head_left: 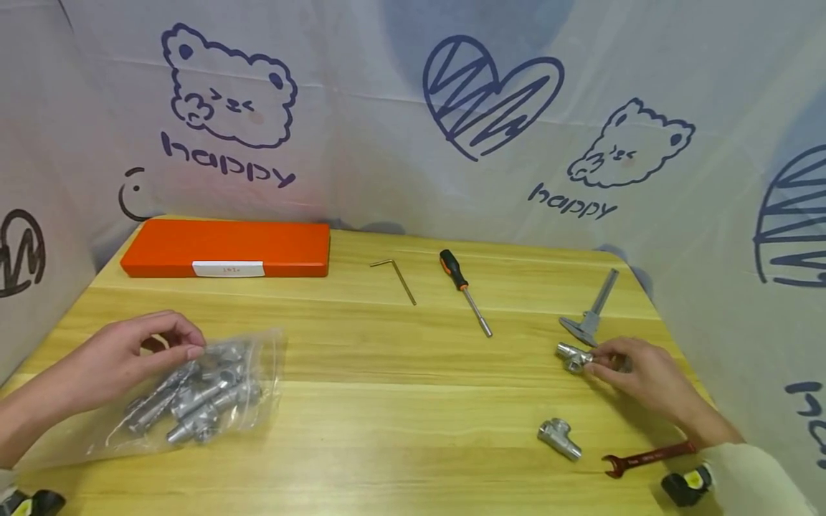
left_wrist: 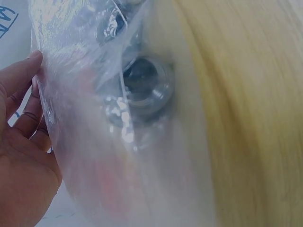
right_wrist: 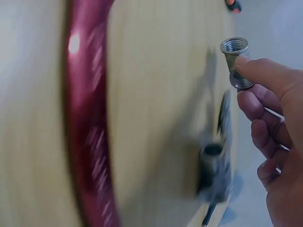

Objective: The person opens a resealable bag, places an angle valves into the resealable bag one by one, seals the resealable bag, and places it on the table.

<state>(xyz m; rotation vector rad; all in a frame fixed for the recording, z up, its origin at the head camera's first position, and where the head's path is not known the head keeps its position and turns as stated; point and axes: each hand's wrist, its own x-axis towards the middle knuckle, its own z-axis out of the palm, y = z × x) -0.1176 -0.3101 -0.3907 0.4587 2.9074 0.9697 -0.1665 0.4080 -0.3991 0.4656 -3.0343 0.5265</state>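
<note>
My left hand (head_left: 138, 351) pinches the top edge of a clear plastic bag (head_left: 193, 394) filled with several metal pipe fittings, lying on the left of the wooden table (head_left: 400, 401). The left wrist view shows the bag (left_wrist: 118, 94) up close with a fitting's round opening (left_wrist: 147, 90) behind the film. My right hand (head_left: 635, 373) grips a silver tee fitting (head_left: 573, 357) at the table's right side; its threaded mouth (right_wrist: 234, 46) shows past my fingertips (right_wrist: 255, 71). A second tee fitting (head_left: 560, 437) lies nearer the front edge.
An orange case (head_left: 226, 248) lies at the back left. A hex key (head_left: 396, 278), a screwdriver (head_left: 464, 290) and a grey caliper (head_left: 594, 308) lie along the back. A red wrench (head_left: 648, 457) sits at the front right. Printed fabric walls surround the table.
</note>
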